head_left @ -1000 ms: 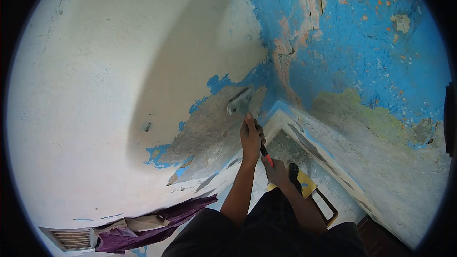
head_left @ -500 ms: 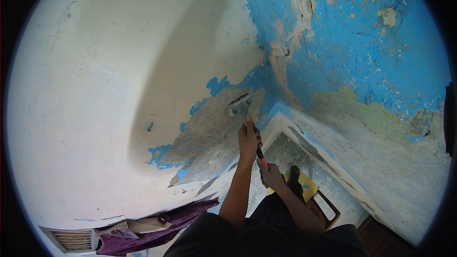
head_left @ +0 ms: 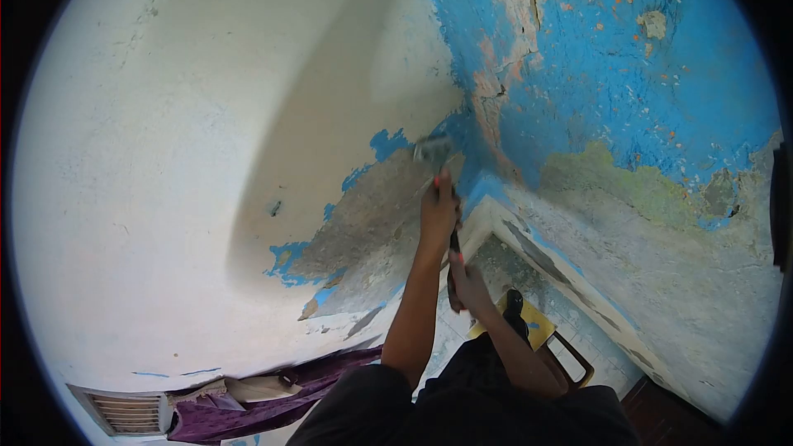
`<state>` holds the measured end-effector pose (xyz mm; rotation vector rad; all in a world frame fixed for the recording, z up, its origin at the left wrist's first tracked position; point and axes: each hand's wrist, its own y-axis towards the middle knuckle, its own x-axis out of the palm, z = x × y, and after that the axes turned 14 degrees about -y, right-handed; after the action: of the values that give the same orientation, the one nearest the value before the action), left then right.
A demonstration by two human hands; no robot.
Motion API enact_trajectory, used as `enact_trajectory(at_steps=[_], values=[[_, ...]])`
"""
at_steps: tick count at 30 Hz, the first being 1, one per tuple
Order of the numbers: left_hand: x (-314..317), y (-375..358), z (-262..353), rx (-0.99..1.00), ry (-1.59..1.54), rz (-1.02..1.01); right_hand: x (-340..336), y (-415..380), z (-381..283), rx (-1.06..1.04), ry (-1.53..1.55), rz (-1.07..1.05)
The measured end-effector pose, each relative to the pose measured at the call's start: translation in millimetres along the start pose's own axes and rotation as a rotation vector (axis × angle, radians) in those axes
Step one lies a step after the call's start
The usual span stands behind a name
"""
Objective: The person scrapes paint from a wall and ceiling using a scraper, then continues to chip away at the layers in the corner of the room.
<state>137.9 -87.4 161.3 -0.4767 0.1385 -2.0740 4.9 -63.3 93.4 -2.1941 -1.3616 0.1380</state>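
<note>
A scraper (head_left: 434,149) with a wide metal head and a black and red handle lies against the wall near the corner, its head slightly blurred. Wrapped round the upper handle, close to the head, is my left hand (head_left: 439,208). My right hand (head_left: 469,287) grips the lower end of the handle. Around the scraper head, bare grey plaster (head_left: 363,219) meets cream paint (head_left: 330,99) and ragged blue patches (head_left: 388,144).
The adjoining blue wall (head_left: 619,74) has cracks and peeled spots. Below stands a yellow-seated chair (head_left: 538,329) with a dark shoe (head_left: 514,304) on it. Purple cloth (head_left: 223,421) hangs beside a vent (head_left: 128,413) at lower left.
The scraper head and both hands have moved up the wall, the head also slightly right, towards the blue paint by the corner. The camera view has shifted slightly.
</note>
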Motion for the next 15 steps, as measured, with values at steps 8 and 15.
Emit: enact_trajectory(at_steps=[8,15], values=[[-30,-23,-29,-0.119,-0.335,-0.082,-4,-29,5,0.158,0.015,-0.087],[-39,-34,-4,-0.248,-0.599,-0.248,18,-60,-35,0.277,0.347,-0.359]])
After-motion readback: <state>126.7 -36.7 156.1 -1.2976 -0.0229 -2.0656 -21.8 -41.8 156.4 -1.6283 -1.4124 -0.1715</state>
